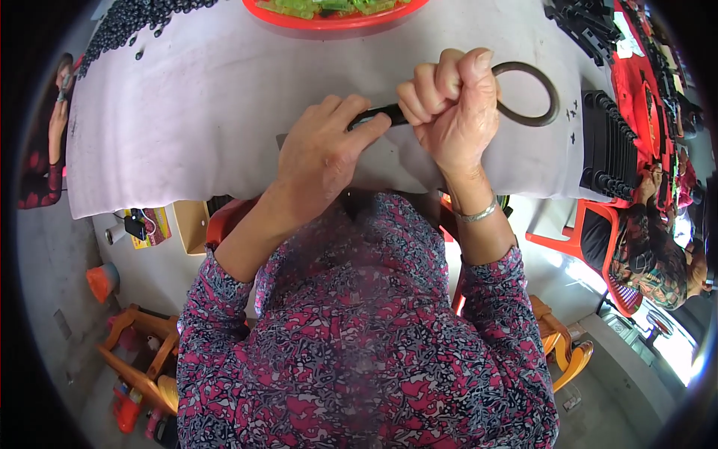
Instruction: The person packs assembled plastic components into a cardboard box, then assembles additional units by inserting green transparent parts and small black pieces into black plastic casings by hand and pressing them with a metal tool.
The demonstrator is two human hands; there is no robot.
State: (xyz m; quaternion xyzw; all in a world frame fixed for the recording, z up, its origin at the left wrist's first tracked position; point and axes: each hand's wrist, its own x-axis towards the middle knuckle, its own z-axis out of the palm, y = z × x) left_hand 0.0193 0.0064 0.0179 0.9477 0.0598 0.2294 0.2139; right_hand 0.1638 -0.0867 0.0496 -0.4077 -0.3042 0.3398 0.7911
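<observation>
My right hand [452,105] is closed in a fist, thumb up, above the cloth-covered table. From its right side a dark metal ring [555,97] sticks out. Between my two hands runs a black rod-shaped part [390,114]; its right end goes into my right fist. Whether ring and rod are one piece is hidden by the fingers. My left hand [321,150] is closed on the rod's left end, thumb and fingers on either side of it. A small grey flat tip [281,141] shows just left of my left hand.
A red tray [336,22] with green pieces stands at the far edge. Black beads [142,22] lie far left. Black strips [607,146] are stacked at right, with black parts [587,30] behind. Other people sit at left and right, near a red stool [576,232].
</observation>
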